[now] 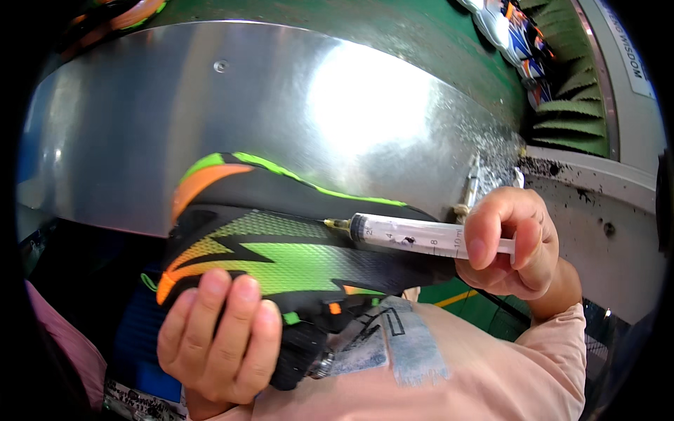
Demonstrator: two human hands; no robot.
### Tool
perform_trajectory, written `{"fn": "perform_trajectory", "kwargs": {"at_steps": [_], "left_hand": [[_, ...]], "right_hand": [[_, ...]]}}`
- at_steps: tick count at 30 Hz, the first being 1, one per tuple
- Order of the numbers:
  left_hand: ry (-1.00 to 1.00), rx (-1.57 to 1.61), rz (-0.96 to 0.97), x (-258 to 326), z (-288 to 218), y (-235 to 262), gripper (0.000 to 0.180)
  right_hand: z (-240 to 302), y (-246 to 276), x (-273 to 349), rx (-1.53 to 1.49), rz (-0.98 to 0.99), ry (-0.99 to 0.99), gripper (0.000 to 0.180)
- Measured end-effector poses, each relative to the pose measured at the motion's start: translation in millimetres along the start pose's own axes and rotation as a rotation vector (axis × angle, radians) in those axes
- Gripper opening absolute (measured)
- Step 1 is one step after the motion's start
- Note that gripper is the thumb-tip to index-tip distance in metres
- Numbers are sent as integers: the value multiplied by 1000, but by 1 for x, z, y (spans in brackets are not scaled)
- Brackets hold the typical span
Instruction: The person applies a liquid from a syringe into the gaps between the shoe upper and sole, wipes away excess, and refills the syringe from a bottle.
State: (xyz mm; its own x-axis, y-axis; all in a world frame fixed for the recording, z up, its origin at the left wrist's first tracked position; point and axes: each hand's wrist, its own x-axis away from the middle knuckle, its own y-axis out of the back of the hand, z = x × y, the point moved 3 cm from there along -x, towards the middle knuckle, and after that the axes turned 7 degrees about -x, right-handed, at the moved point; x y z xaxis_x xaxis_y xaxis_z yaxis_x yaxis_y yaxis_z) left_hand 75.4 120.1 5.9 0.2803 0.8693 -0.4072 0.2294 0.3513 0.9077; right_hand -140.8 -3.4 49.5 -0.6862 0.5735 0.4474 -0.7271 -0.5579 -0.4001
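A black sports shoe with green, yellow and orange zigzag panels lies on its side before me, its sole edge away from me. My left hand grips it at the near left, fingers curled over the heel and collar edge. Closed round the plunger end of a clear plastic syringe is my right hand. The syringe lies nearly level across the shoe's side, its yellowish needle hub pointing left. A thin needle runs along the upper edge of the green panel, close to the sole seam; whether it touches, I cannot tell.
Under the shoe's far side is a shiny metal table plate. Another syringe-like tool lies at its right end, near dried glue specks. Beyond is a green conveyor belt with white-blue shoes before a green flap curtain.
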Motion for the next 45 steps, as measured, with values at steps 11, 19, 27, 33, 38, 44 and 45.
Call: {"fn": "perform_trajectory", "kwargs": {"at_steps": [11,19,27,33,38,44,45], "left_hand": [[-49,-79,-84,-5,11,0,14],[-27,-117,7,-17,11,4,17],[-32,-138,186,-36,24,20,35],[66,11,182,-2,36,-41,38],[-116,-162,303,-36,53,-59,65],[-58,-364,534,-77,41,2,68],[-22,-381,529,-78,36,6,69]], "right_hand": [[7,10,47,72,-110,28,56],[2,20,66,104,-163,52,57],[-36,43,65,-117,-119,186,55],[-86,62,49,-145,-196,211,52],[-96,83,41,-271,-230,259,51],[-97,73,42,-435,-230,395,50],[-97,72,42,-416,-232,416,49]]}}
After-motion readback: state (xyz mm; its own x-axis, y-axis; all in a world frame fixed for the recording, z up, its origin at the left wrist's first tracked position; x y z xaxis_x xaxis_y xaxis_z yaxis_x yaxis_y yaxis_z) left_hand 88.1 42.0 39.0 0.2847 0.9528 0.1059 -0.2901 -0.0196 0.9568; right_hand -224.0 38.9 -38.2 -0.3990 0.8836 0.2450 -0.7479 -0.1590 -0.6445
